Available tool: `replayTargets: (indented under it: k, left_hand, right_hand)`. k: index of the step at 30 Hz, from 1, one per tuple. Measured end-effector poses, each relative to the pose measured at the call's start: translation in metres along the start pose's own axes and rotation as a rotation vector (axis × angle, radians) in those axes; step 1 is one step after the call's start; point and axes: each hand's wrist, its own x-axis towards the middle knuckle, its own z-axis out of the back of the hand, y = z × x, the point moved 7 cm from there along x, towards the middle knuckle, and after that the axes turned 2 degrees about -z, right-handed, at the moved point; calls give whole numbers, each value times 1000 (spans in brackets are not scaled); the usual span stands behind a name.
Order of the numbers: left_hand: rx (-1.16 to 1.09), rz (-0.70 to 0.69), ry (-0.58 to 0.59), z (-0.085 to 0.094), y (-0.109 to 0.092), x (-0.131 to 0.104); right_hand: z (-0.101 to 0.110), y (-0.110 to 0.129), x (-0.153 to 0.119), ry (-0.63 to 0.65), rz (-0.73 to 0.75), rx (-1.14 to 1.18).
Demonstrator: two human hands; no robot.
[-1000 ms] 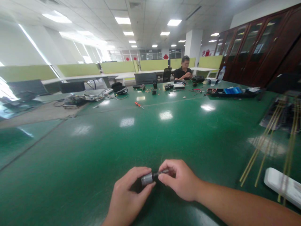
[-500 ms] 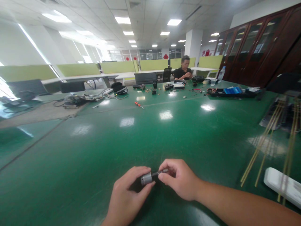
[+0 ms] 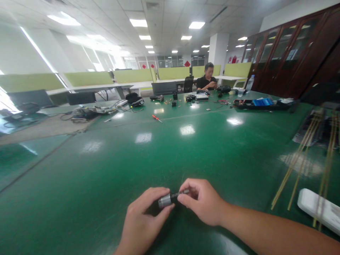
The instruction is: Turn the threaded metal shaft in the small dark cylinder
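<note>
A small silver and black metal cylinder [image 3: 165, 200] with a thin shaft [image 3: 183, 192] pointing right is held just above the green table [image 3: 111, 173], near its front edge. My left hand [image 3: 146, 216] grips the thick silver body between thumb and fingers. At the other end, my right hand [image 3: 203, 202] pinches the thin shaft between thumb and forefinger. The cylinder lies tilted slightly, its shaft end a little higher in the picture.
An orange screwdriver [image 3: 156, 118] lies mid-table. Thin yellow rods [image 3: 294, 170] and a white case [image 3: 318, 210] are at the right. Electronics, cables and a blue-topped tray [image 3: 262, 102] line the far side, where a person [image 3: 208, 79] sits.
Both hands and the cylinder have shifted very slightly to the left. Both grips look the same.
</note>
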Motion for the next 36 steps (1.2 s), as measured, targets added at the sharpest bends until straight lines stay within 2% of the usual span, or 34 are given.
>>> replayTargets:
  k: [36]
  left_hand:
    - [23, 4, -21, 4, -3, 4]
  right_hand:
    - [3, -1, -1, -44, 6, -8]
